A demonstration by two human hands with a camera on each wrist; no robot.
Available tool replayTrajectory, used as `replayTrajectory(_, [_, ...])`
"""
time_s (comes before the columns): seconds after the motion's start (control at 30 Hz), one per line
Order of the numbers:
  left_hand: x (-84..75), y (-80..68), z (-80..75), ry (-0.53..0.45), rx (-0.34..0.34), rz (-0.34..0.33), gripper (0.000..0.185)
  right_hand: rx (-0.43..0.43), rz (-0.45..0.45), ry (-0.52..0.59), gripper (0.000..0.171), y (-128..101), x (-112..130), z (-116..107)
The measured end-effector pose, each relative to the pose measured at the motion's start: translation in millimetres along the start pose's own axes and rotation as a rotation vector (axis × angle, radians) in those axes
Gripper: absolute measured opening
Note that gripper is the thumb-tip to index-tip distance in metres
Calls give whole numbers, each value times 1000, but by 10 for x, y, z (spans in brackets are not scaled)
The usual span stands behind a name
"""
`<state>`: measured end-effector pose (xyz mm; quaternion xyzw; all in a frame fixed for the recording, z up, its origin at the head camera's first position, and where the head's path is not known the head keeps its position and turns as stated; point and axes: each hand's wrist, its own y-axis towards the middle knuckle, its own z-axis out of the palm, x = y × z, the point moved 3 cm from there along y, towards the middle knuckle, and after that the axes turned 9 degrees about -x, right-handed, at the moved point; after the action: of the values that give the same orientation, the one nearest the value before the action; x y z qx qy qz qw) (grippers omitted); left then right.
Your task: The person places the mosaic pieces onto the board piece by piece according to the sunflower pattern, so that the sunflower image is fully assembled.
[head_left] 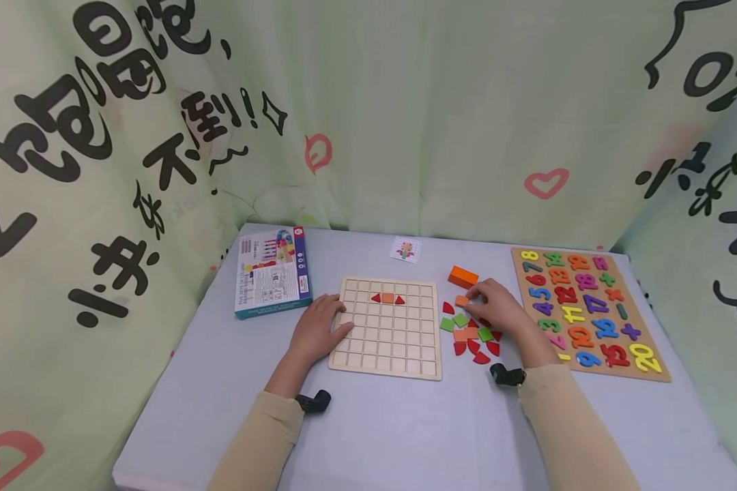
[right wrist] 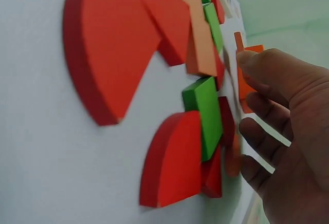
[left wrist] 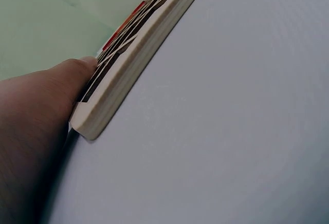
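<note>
a pale wooden grid board (head_left: pixel 388 334), square and cut into shallow square cells, is laid flat on the matt grey desk (head_left: pixel 405 429). its thick, light-grained edge is seen close in the left wrist view. in one of its upper rows a flat orange square (head_left: pixel 387 298) is seated between two small red triangles (head_left: pixel 376 298).

at 3 o'clock of the board a loose pile of flat painted pieces (head_left: pixel 471 333) is spread on the desk: red quarter-rounds, green squares and orange squares, smooth-faced with blunt edges, several overlapping. a thicker orange block (head_left: pixel 463 277) is found at 12 o'clock of the pile. at 3 o'clock of the pile a brown number puzzle board (head_left: pixel 589 310) with coloured numerals is laid. a printed cardboard box (head_left: pixel 273 271) lies at 10 o'clock of the grid board, and a small pattern card (head_left: pixel 405 249) at 12 o'clock.

the left hand (head_left: pixel 317 331) is rested flat and relaxed on the grid board's left edge, nothing being gripped. the right hand (head_left: pixel 496 308) is held over the top of the pile, fingers loosely bent; a small orange square piece (head_left: pixel 462 301) is pinched at its fingertips (right wrist: pixel 254 62), at 12 o'clock of the pile.
</note>
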<state>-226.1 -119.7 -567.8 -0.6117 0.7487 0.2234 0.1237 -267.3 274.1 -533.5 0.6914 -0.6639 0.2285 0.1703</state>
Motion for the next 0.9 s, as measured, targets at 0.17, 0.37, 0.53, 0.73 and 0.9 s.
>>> replayTrajectory(0.17, [13, -4, 16, -3, -3, 1, 43, -4, -18, 9, 32, -12, 52, -32])
replayTrajectory(0.37, [25, 0, 32, 3, 2, 1, 44, -21, -61, 14, 32, -65, 297, -91])
replayTrajectory(0.53, [21, 1, 30, 3, 5, -5, 43, -13, -115, 39, 30, -100, 570, -85])
replayTrajectory(0.73, [19, 3, 33, 10, 5, -9, 43, 36, -172, 43, 28, -98, 875, 4])
replayTrajectory(0.9, [20, 3, 34, 10, 4, -9, 43, 66, -207, 39, 28, -94, 1100, 121])
